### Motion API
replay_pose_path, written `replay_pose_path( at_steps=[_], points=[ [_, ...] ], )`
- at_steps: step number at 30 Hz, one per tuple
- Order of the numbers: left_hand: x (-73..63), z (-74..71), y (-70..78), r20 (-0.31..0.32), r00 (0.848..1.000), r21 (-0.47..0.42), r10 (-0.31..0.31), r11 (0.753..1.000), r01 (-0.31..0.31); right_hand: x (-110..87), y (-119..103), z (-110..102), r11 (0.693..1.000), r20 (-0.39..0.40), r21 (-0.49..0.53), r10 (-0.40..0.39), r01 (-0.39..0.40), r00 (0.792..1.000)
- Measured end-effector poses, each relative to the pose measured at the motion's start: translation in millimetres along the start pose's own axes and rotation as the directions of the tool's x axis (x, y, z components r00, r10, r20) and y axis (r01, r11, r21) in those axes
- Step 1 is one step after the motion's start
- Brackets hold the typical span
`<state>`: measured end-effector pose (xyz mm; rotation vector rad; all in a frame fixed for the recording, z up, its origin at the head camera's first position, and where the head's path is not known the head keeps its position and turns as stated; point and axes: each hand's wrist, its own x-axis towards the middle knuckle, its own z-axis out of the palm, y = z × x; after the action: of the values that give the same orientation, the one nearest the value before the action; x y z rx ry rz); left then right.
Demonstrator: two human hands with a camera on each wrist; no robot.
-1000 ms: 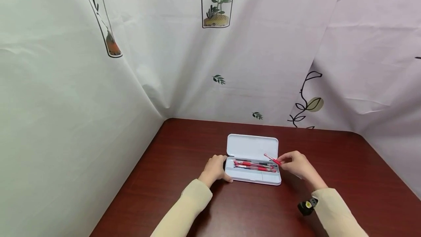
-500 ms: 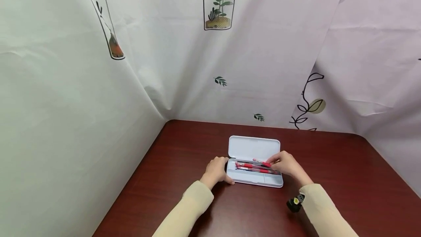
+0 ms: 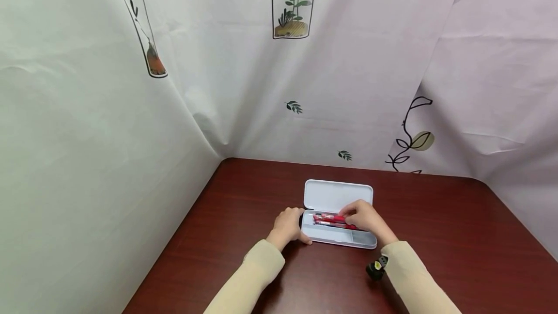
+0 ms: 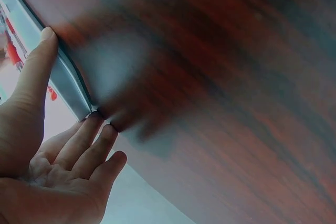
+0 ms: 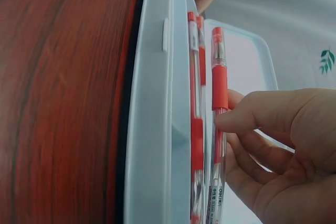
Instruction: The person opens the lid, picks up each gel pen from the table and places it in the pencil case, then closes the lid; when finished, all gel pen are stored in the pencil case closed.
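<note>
A white pencil case [image 3: 324, 234] lies on the table with its lid raised at the back. Several red pens [image 5: 197, 135] lie lengthwise in its rear compartment. My right hand [image 3: 364, 215] pinches a clear gel pen with a red cap and grip [image 5: 220, 85] between thumb and fingers, close over those pens and nearly parallel to them. Around the left end of the case, my left hand [image 3: 285, 227] holds it, the thumb [image 4: 39, 64] along the front wall and the fingers at the end wall.
The dark red-brown table [image 3: 244, 193] runs back to a white patterned cloth [image 3: 253, 81], with another cloth side on the left. The upright lid [image 3: 333, 195] stands behind the pens. A small black device [image 3: 376, 269] hangs at the right wrist.
My right hand has moved left and carried the red pen from the case's right end to over the pens inside, levelling it. The left hand stays at the left end.
</note>
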<state>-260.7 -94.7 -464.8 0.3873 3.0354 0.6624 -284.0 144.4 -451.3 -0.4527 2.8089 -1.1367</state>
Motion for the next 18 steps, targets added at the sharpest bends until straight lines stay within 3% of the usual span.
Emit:
replay_pose_path(
  at_steps=[11,18],
  points=[
    [1.1,2.6,-1.9,0.0,1.0,0.011,-0.007,1.0,0.007,10.6,-12.0,12.6,0.999,-0.046,-0.041,0.0,-0.001,0.999],
    [3.0,5.5,-2.5,-0.006,1.0,0.028,-0.009,1.0,0.01,11.4,-16.1,-2.1,0.999,-0.098,-0.045,-0.024,0.019,0.995]
  ],
)
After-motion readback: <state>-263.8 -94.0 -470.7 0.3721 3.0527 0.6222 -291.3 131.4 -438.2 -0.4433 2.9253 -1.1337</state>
